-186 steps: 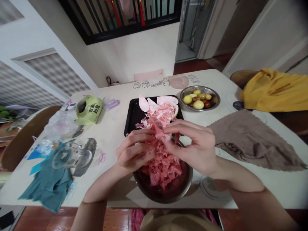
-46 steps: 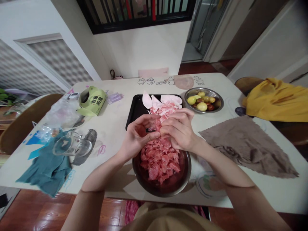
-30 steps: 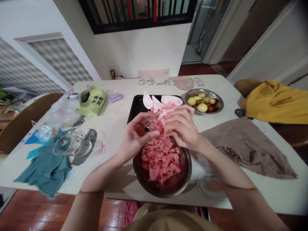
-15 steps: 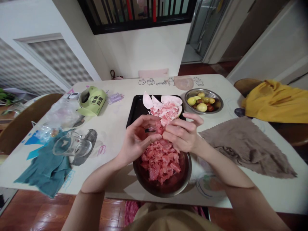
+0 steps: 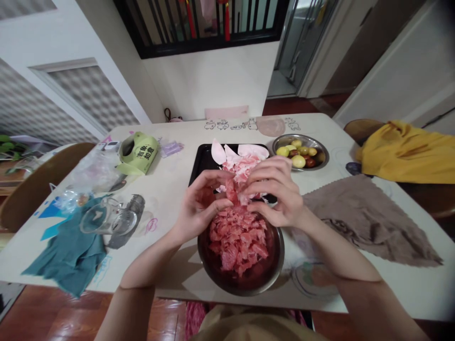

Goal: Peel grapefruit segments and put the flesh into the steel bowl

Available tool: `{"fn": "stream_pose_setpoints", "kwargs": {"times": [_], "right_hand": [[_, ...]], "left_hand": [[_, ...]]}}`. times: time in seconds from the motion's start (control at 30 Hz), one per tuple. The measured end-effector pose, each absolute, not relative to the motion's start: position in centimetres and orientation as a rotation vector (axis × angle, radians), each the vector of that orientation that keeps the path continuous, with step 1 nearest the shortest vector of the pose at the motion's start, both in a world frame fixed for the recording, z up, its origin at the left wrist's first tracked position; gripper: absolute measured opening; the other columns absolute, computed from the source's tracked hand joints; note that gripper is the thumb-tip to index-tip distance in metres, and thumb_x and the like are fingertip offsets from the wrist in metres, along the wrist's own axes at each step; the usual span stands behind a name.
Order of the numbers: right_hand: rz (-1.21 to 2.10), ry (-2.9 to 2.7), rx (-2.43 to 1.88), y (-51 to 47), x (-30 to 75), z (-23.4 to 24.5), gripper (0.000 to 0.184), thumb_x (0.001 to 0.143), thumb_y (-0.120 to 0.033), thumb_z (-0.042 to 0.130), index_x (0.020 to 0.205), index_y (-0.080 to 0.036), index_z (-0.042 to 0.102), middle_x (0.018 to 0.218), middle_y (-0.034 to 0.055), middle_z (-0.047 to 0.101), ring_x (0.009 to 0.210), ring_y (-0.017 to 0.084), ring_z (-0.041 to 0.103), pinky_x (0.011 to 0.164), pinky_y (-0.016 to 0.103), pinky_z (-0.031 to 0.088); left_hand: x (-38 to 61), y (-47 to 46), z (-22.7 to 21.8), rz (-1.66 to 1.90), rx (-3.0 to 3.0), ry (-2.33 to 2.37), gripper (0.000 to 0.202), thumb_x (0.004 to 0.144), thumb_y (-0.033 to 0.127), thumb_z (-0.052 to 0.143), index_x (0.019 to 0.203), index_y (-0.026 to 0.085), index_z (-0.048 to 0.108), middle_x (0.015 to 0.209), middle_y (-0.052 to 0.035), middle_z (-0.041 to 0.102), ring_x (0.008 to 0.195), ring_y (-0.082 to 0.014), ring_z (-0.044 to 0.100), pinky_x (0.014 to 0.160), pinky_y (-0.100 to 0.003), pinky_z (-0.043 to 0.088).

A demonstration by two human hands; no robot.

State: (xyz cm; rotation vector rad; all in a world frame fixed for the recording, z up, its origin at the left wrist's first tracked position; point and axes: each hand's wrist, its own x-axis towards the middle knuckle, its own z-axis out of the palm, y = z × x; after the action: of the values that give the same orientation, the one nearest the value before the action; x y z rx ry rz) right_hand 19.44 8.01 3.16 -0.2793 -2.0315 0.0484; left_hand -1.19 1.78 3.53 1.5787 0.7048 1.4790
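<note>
Over the far rim of a metal bowl [image 5: 206,272], my left hand [image 5: 204,201] is closed with thumb and fingers around a red pomelo segment [image 5: 232,189]. My right hand [image 5: 279,192] has its fingertips on the right side of this same segment, where pale membrane shows; its thumb sits lower and apart from the fingers. Torn red pomelo flesh [image 5: 240,239] is heaped in the bowl below both hands. Behind them, a black tray [image 5: 202,163] carries thick white peel pieces [image 5: 253,150] and a pile of pinkish membrane scraps [image 5: 240,166], partly covered by my fingers.
A metal bowl [image 5: 322,150] of yellow and brown small fruits stands back right. A brown cloth [image 5: 369,220] lies to the right. Leftward are a glass jug [image 5: 106,218] on its side, a teal cloth [image 5: 71,255], a green visor-like item [image 5: 140,154] and clear plastic bags [image 5: 94,168].
My right hand's fingers have uncurled from a tight pinch and spread over the segment, with the thumb dropped away. My left hand stays nearly in place. The view has tilted slightly up.
</note>
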Motion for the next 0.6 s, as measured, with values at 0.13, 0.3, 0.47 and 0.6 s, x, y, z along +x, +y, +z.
{"fn": "stream_pose_setpoints", "kwargs": {"times": [0.13, 0.3, 0.47, 0.6], "right_hand": [[0.205, -2.021, -0.504, 6.6, 19.2, 4.1, 0.037, 0.086, -0.041, 0.077, 0.114, -0.023, 0.063, 0.105, 0.0063, 0.07, 0.101, 0.025, 0.063, 0.094, 0.046, 0.043], [0.324, -2.049, -0.708, 5.2, 19.5, 4.7, 0.017, 0.088, -0.033, 0.076, 0.098, -0.023, 0.066, 0.109, 0.0067, 0.068, 0.11, 0.026, 0.059, 0.098, 0.045, 0.042], [0.457, -2.056, -0.702, 3.9, 20.0, 3.6, 0.006, 0.095, -0.022, 0.066, 0.091, -0.021, 0.062, 0.091, 0.0005, 0.07, 0.09, 0.017, 0.062, 0.088, 0.036, 0.042], [0.094, -2.055, -0.715, 2.3, 20.3, 1.3, 0.004, 0.096, -0.016, 0.064, 0.096, -0.019, 0.063, 0.095, 0.0023, 0.073, 0.089, 0.017, 0.063, 0.09, 0.038, 0.04]], "left_hand": [[-0.8, 1.7, 3.5, 1.54, 1.704, 0.708, 0.03, 0.09, 0.018, 0.073, 0.119, 0.023, 0.065, 0.113, -0.0073, 0.067, 0.104, -0.0153, 0.066, 0.086, -0.024, 0.061], [-0.7, 1.9, 2.5, 1.567, 1.843, 0.704, 0.035, 0.093, 0.013, 0.068, 0.125, 0.024, 0.062, 0.112, -0.0078, 0.066, 0.103, -0.0155, 0.065, 0.091, -0.029, 0.061], [-0.4, 1.8, 0.8, 1.538, 1.912, 0.694, 0.038, 0.092, 0.01, 0.067, 0.127, 0.024, 0.06, 0.116, -0.0091, 0.066, 0.109, -0.0169, 0.064, 0.095, -0.032, 0.059], [0.2, 0.5, -0.5, 1.54, 1.871, 0.671, 0.033, 0.089, 0.009, 0.07, 0.118, 0.02, 0.058, 0.112, -0.0095, 0.067, 0.113, -0.0209, 0.065, 0.102, -0.04, 0.056]]}}
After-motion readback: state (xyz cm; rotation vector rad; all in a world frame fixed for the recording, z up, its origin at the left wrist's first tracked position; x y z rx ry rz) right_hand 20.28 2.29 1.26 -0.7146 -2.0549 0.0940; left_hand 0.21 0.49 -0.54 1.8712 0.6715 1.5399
